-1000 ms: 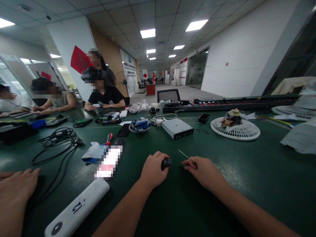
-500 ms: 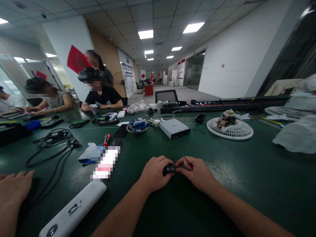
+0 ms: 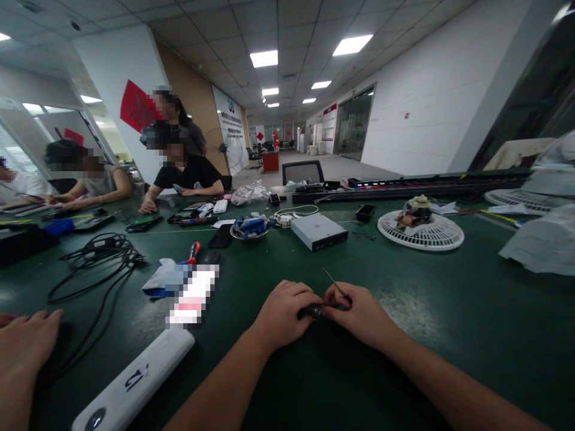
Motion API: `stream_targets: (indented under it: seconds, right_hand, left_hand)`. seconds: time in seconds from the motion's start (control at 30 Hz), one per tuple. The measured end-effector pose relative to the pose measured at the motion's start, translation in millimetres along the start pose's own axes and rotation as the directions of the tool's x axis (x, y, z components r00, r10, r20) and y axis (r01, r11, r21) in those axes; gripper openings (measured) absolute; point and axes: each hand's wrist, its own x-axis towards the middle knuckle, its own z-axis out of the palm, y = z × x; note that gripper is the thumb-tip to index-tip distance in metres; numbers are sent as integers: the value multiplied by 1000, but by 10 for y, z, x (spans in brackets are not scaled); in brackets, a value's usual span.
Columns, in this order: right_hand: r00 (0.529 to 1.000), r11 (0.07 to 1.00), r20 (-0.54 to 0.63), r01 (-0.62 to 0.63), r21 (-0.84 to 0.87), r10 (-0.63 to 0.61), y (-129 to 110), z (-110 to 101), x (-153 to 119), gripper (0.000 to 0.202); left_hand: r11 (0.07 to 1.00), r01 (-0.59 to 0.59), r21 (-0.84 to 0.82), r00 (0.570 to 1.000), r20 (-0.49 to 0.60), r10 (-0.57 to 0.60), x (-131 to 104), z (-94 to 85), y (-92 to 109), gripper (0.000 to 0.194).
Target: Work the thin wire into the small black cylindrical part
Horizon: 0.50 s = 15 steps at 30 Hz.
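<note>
My left hand (image 3: pixel 285 314) is closed around a small dark rounded object (image 3: pixel 316 311), held low over the green table. Only the object's right end shows past the fingers; its exact kind is unclear. Just to the right, my right hand (image 3: pixel 359 314) pinches a thin metal rod (image 3: pixel 331 277) that sticks up and leans to the left. Whatever handle the rod may have is hidden in the palm. The right thumb and fingertips touch or nearly touch the exposed end of the dark object.
A silver disc drive (image 3: pixel 318 231) lies ahead, with a white fan grille (image 3: pixel 420 233) to its right. Left are a bowl of blue items (image 3: pixel 250 227), a white long device (image 3: pixel 135 380), a black cable (image 3: pixel 101 254) and another person's hand (image 3: pixel 31 341). Co-workers sit across.
The dark object has turned slightly in my left hand, and my right fingers have shifted a little at its end. Across the table, a person's hand has moved left.
</note>
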Motion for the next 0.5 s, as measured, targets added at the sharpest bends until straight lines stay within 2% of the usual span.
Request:
stream_targets:
  seconds: [0.17, 0.23, 0.5]
  right_hand:
    - [994, 983, 74, -90, 158, 79, 9, 37, -20, 36]
    - [994, 980, 68, -96, 175, 85, 0, 40, -27, 37]
    - [997, 987, -68, 30, -156, -41, -73, -27, -40, 37]
  left_hand:
    - [998, -17, -63, 1000, -15, 16, -1, 21, -7, 27]
    - [995, -11, -100, 1000, -21, 8, 1, 11, 1, 27]
    - [993, 64, -103, 998, 6, -64, -14, 14, -5, 28]
